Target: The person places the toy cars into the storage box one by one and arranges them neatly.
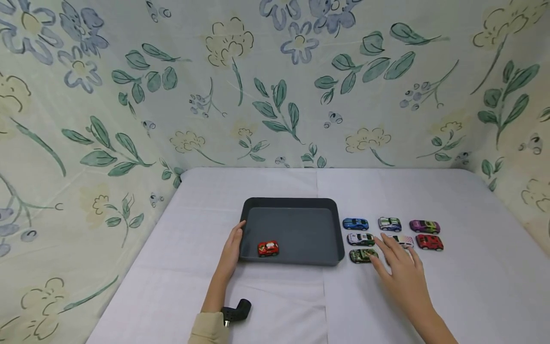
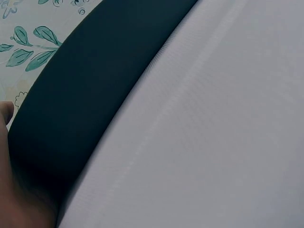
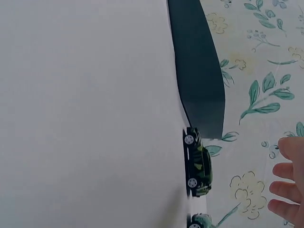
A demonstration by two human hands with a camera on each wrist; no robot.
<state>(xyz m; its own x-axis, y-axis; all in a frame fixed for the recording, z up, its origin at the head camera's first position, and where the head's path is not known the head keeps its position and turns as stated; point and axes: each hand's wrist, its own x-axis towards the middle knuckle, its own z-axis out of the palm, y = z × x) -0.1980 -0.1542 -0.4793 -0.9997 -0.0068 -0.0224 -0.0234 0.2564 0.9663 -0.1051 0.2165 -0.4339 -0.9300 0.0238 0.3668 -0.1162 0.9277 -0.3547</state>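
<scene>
You are at a staged tabletop set, not a lived-in room: a table (image 1: 451,286) under a plain white cloth, boxed in on three sides by a hung floral fabric backdrop (image 1: 275,86) with creases showing. A dark grey tray (image 1: 301,203) and toy cars (image 1: 388,236) in rows are laid out.

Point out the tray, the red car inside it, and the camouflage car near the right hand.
Tray (image 1: 331,210), head view, bare far right rim.
Red car (image 1: 268,248), head view, its roof.
Camouflage car (image 1: 360,256), head view, its roof.
</scene>
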